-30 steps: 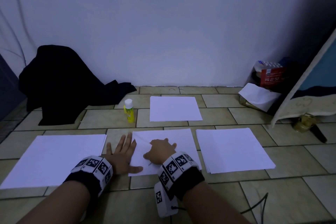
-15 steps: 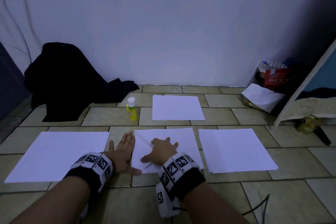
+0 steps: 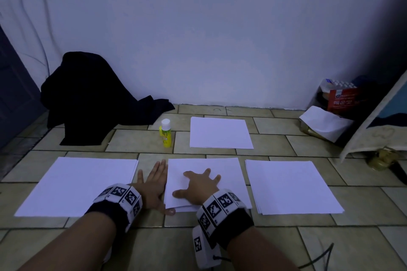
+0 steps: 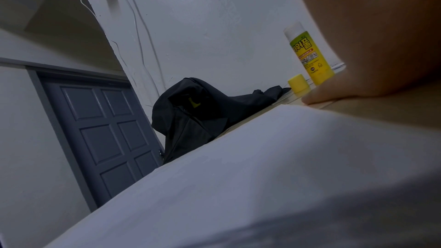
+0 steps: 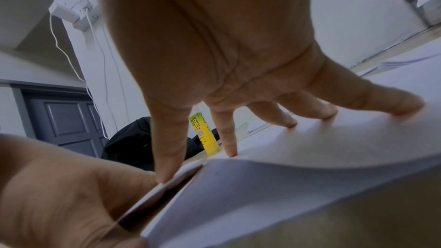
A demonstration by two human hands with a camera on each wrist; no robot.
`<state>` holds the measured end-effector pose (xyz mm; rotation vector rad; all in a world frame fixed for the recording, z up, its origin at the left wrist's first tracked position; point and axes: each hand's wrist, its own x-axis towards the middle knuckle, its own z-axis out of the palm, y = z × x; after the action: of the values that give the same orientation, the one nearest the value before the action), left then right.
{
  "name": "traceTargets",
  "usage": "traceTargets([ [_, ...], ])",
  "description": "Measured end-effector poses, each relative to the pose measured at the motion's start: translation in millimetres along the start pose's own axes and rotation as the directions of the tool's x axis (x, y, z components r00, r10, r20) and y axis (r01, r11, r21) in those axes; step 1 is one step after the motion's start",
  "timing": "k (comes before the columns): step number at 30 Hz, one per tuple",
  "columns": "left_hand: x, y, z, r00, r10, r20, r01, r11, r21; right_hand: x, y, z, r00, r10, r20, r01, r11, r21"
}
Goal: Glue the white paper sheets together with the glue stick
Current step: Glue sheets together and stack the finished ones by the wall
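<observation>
While both hands lie flat, the centre paper sheets serve as landmark. Left paper stack — just beside. Right hand — fingers splayed, pressing on top. Left hand — flat at their left edge, thumb under the corner. Glue stick — upright beyond, uncapped.

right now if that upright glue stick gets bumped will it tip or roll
Probably tips easily: the glue stick is tall and narrow, standing on its small base on the tiled floor. Once down, its round body would likely roll. It looks like light plastic, so even a slight nudge may move it. Its yellow cap sits off beside it.
</observation>
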<state>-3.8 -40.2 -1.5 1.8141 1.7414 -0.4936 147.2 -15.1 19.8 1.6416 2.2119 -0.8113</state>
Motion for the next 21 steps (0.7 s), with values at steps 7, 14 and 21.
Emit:
traceTargets([
  [7, -3, 1, -2, 1.0, 0.006, 0.006, -0.006, 1.0, -0.022, 6, 1, 2, 1.0, 0.005, 0.003, -0.005, 1.0, -0.003],
  [14, -2, -2, 0, 0.999, 0.007, -0.05, -0.01, 0.998, -0.061, 6, 2, 0, 1.0, 0.003, 0.009, -0.003, 1.0, 0.004],
  [21, -2, -7, 1, 0.993, 0.042, -0.113, -0.058, 0.988, -0.146, 24, -2, 12, 0.996, 0.091, -0.002, -0.091, 0.996, 0.011],
])
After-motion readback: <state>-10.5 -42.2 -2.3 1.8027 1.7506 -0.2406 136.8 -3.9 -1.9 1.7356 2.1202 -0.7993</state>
